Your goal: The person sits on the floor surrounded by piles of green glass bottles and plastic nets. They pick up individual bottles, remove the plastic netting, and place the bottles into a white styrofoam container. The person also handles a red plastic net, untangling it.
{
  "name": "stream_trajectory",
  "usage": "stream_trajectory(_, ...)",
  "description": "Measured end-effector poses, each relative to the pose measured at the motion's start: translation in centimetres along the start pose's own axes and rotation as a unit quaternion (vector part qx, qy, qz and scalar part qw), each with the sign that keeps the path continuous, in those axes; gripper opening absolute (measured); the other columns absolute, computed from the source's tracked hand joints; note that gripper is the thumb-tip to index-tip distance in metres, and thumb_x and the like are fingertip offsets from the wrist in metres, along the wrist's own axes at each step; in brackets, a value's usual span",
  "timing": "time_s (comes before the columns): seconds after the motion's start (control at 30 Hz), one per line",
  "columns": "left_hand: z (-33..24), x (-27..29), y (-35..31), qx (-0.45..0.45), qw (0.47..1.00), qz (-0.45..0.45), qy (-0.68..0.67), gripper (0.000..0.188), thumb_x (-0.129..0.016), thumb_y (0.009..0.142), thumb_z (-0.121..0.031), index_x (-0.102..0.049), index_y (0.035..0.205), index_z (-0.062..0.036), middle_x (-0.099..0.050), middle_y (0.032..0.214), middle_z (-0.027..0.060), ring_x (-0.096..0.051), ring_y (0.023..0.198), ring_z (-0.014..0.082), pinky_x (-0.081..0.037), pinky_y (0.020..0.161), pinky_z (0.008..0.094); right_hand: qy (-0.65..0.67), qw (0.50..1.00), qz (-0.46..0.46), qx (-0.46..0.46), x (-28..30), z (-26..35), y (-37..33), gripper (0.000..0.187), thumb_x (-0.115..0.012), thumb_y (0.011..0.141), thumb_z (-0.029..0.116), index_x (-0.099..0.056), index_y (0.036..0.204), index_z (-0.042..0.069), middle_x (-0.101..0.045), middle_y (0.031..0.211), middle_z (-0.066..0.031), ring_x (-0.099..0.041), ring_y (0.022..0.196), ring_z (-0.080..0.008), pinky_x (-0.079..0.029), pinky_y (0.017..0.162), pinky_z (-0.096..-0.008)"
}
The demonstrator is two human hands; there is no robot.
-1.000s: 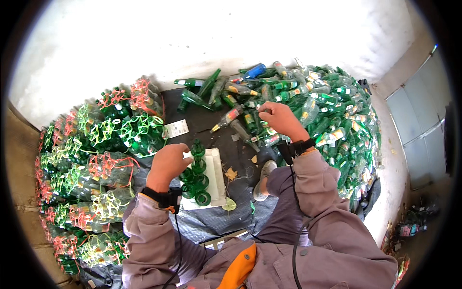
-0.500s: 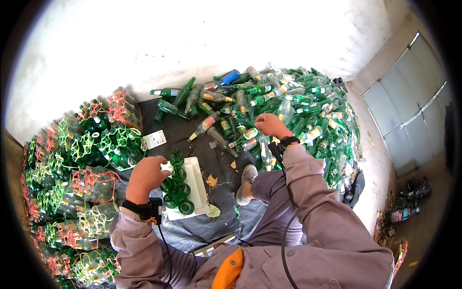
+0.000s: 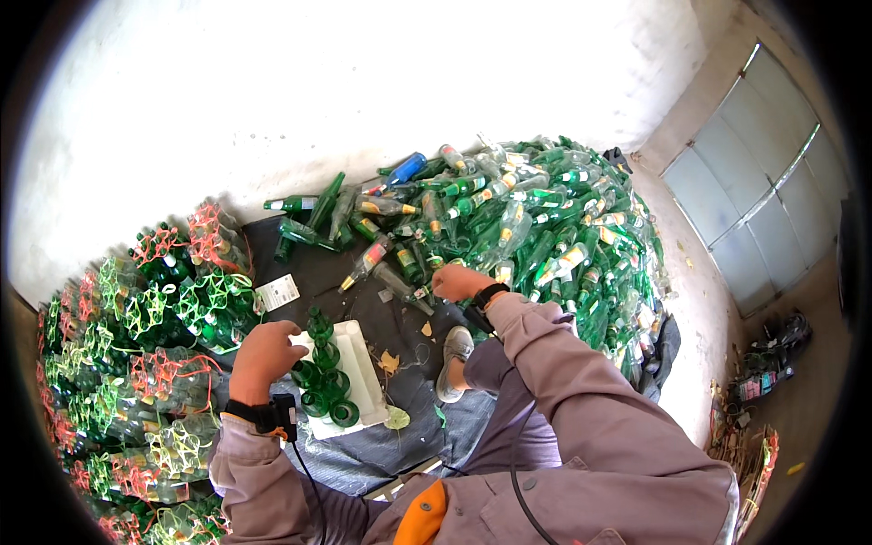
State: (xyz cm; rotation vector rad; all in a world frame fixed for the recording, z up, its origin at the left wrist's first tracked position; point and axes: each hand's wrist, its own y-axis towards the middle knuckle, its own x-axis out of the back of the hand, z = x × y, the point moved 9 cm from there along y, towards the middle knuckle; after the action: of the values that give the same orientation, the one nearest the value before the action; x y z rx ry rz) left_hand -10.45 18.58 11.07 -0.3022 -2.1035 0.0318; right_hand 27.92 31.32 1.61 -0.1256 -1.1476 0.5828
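Note:
My left hand point(image 3: 265, 354) hovers by the left edge of a white foam tray point(image 3: 368, 381), thumb and fingers apart, nothing visible between them. Several green glass bottles point(image 3: 329, 354) stand upright on the tray, close beside these fingers. My right hand point(image 3: 459, 283) is at the near left edge of a big heap of loose bottles point(image 3: 545, 213), its fingers curled closed. What they grip, if anything, is hidden. Clear and green bottles lie around it, among them a clear labelled bottle point(image 3: 365, 263) on the dark ground sheet.
Bottle bundles tied with red and yellow-green strapping point(image 3: 173, 377) are stacked at the left. A blue bottle point(image 3: 406, 169) lies at the heap's back. A white card point(image 3: 278, 292) rests on the dark sheet point(image 3: 309, 259). My shoe point(image 3: 456, 363) stands between tray and heap.
My right hand has drawn nearer and leftward, from over the heap to its near edge. The view has shifted slightly. My left hand stays beside the tray.

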Motion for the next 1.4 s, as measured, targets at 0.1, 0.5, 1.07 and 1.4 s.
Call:
stream_trajectory(0.1,-0.2,0.3,-0.1,-0.006,1.0,-0.01,-0.001,0.039,-0.08,0.076,-0.026,-0.076,0.108,-0.005,-0.075,0.092,0.0185,-0.072,0.089,0.0367,-0.057,0.081,0.0454,0.002,0.993,-0.084,0.086,0.7,2.0,-0.3,0.022,-0.068,0.087,0.027,-0.075,0.092,0.006,-0.071,0.072,-0.0121,-0.07,0.064,-0.0261,-0.053,0.064,-0.0418)
stream_trajectory(0.5,0.1,0.7,-0.8,-0.005,1.0,-0.016,-0.01,0.04,-0.079,0.074,-0.026,-0.075,0.107,-0.0034,-0.074,0.087,0.0181,-0.072,0.084,0.0361,-0.057,0.076,0.0447,0.133,0.988,0.037,-0.073,-8.2,-1.7,1.9,0.014,-0.063,0.088,0.018,-0.07,0.089,0.006,-0.069,0.074,-0.0069,-0.066,0.061,-0.0186,-0.052,0.056,-0.0344)
stream_trajectory(1.07,-1.8,1.1,-0.6,0.032,0.999,0.001,0.008,0.038,-0.08,0.078,-0.024,-0.074,0.111,-0.0061,-0.073,0.095,0.0157,-0.07,0.092,0.0372,-0.055,0.08,0.047,-0.185,0.979,-0.041,0.072,-23.1,-10.6,10.0,0.025,-0.057,0.089,0.019,-0.067,0.073,0.002,-0.072,0.073,-0.0121,-0.071,0.064,-0.0296,-0.055,0.056,-0.0419)
stream_trajectory(1.4,-2.8,2.0,-0.3,0.05,0.999,0.017,0.004,0.037,-0.081,0.08,-0.022,-0.072,0.113,-0.008,-0.071,0.097,0.0142,-0.069,0.092,0.0356,-0.054,0.079,0.046,-0.044,0.989,-0.14,-0.017,-24.7,-18.3,15.3,0.017,-0.06,0.093,0.02,-0.07,0.09,0.006,-0.07,0.078,-0.0079,-0.071,0.073,-0.0273,-0.055,0.059,-0.0439)
